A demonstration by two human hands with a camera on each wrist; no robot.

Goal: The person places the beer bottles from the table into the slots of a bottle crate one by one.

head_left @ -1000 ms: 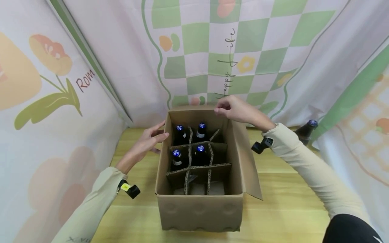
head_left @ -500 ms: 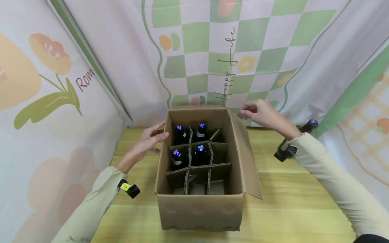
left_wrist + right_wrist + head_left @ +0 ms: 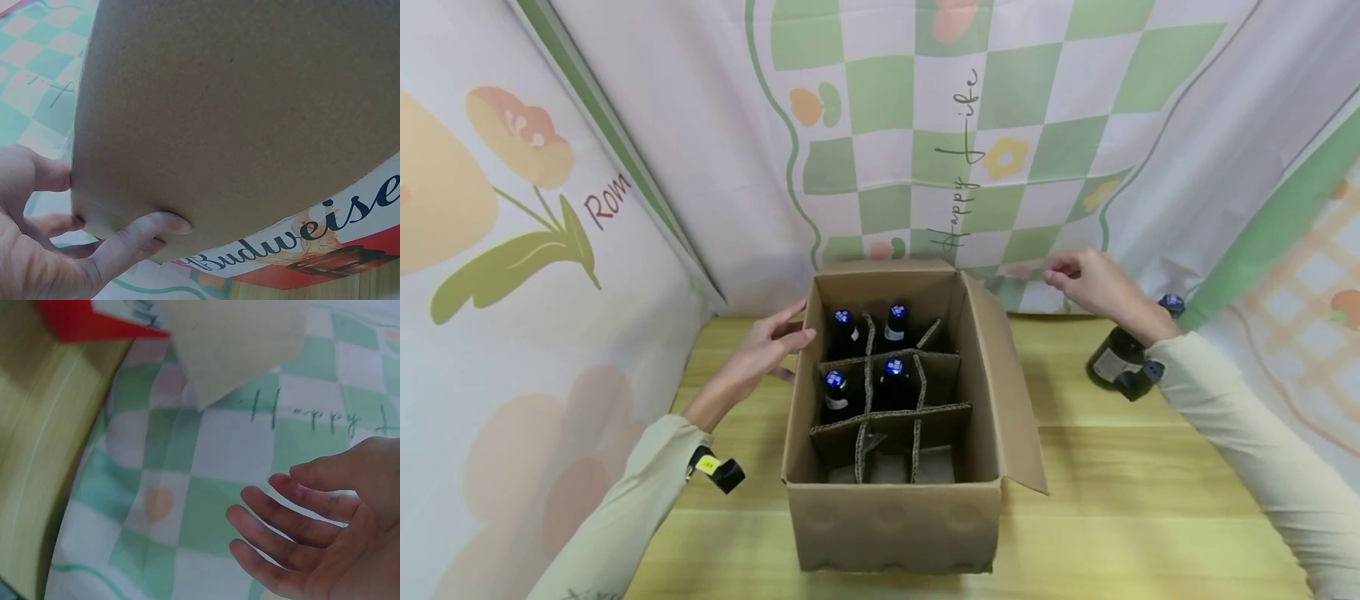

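Note:
An open cardboard box [image 3: 891, 525] stands on the wooden table, with a cardboard divider [image 3: 891, 417] inside. Dark bottles with blue caps, such as one bottle [image 3: 896, 325], fill several rear and middle cells at left and centre. My left hand [image 3: 760, 354] grips the box's left side near the back; in the left wrist view its thumb lies on the side flap [image 3: 237, 112], fingers at the flap's edge. My right hand [image 3: 1093, 283] is raised right of the box, fingers loosely bent and holding nothing. Behind its wrist stands another bottle [image 3: 1112, 360], partly covered by the forearm.
The box's right flap [image 3: 1007, 383] leans outward over the table [image 3: 1097, 500]. A printed cloth with green checks [image 3: 880, 92] hangs behind, and more cloth walls [image 3: 512, 250] close in both sides. Red and white printing [image 3: 350, 244] shows on the box's outside.
My right hand has let go of the box's back edge and moved right, away from the box toward the standing bottle. The left hand and the box have stayed in place.

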